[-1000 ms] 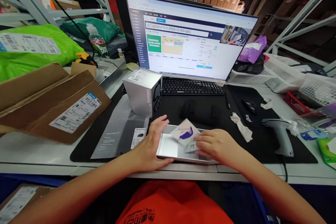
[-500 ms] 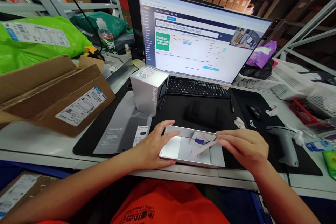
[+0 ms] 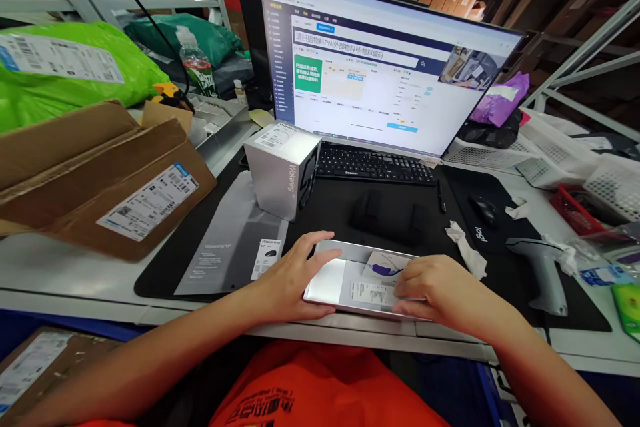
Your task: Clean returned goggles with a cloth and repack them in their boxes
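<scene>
A shallow silver tray-like box (image 3: 327,283) lies on the black desk mat near the front edge. My left hand (image 3: 287,277) grips its left side, thumb under, fingers curled over the rim. Inside lie a leaflet with a purple shape (image 3: 385,265) and a printed white card (image 3: 370,292). My right hand (image 3: 440,290) rests on the tray's right part, fingers pressing the card down flat. A silver cube-shaped product box (image 3: 280,170) stands upright behind my left hand.
A monitor (image 3: 380,67) and keyboard (image 3: 375,165) stand behind. Cardboard box (image 3: 100,180) and green parcels (image 3: 65,73) fill the left. A mouse (image 3: 483,208), crumpled tissue (image 3: 467,247), barcode scanner (image 3: 543,267) and white baskets (image 3: 575,160) lie right.
My right hand lowered the card it held tilted above the tray and now lays it flat inside. The left hand kept its hold on the tray.
</scene>
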`<state>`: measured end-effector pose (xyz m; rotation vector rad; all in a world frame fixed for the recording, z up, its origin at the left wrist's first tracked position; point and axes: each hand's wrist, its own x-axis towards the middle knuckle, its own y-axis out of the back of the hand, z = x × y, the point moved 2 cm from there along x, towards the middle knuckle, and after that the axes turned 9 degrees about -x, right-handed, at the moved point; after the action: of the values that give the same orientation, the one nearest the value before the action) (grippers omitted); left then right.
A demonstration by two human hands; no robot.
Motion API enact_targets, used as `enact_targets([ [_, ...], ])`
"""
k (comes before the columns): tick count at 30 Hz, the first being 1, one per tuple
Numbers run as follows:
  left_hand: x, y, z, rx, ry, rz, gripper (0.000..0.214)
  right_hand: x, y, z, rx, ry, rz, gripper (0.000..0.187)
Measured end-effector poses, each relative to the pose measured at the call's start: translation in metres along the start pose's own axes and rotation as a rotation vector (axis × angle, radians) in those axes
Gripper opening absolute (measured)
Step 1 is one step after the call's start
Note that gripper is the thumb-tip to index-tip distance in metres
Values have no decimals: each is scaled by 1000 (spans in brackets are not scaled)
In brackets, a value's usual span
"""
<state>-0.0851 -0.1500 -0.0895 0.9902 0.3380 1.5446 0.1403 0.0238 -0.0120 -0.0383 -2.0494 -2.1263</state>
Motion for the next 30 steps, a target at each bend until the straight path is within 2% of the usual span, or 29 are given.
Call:
enact_targets([
  [3,1,0,0,-7,-17,9,88,6,-2,0,-86,-17,6,21],
  [7,-1,-1,0,-6,-31,33,89,15,-20,-1,-236,19,-84,40],
  [9,-2,-2,0,7,-52,42,88,17,-24,-3,-246,25,-127,41],
  [13,-3,-2,0,26,-91,53,85,23,-14,-9,-251,54,-109,37],
  [16,-3,-3,0,33,-106,58,83,36,-8,-14,-356,75,-131,38],
  [20,-3,-2,1,52,-122,66,82,54,-15,-14,-504,191,-73,22],
  [23,-4,-2,2,41,-112,78,84,60,-19,-6,-467,256,-85,12],
  [30,-7,-4,1,30,-130,90,85,72,13,9,-195,0,-65,17],
])
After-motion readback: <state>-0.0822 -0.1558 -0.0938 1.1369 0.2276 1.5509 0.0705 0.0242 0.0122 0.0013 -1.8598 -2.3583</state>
